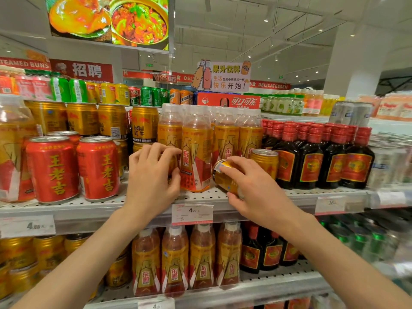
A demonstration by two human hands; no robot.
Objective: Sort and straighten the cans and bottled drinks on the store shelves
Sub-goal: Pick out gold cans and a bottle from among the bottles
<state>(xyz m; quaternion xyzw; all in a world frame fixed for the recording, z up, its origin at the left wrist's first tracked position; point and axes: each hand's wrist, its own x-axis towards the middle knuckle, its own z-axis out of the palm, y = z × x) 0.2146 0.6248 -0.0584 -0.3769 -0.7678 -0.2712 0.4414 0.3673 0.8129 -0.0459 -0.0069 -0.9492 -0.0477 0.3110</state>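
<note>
Head view, counts first. Both my hands are on the middle shelf (223, 197). To the left of my left hand (151, 175): two red cans (52, 169) in the front row, with a gold Red Bull can (143, 123) and more gold cans behind them. Between my hands: one orange-labelled bottle (196, 152) out front, with at least three more of the same in the row behind it. Just beyond my right hand (252, 186): one upright gold can (265, 161). To its right: about five dark bottles (310, 161) with red caps in the front row. Below my wrists: four orange-labelled bottles on the lower shelf.

My left hand is curled round a bottle that it mostly hides, touching the front bottle's left side. My right hand grips a tilted gold can (225, 175), with its top leaning left toward that bottle and its base at the shelf's front edge. The can is gold, with a blue-white mark near the rim. A price tag (192, 211) sits between my wrists.
</note>
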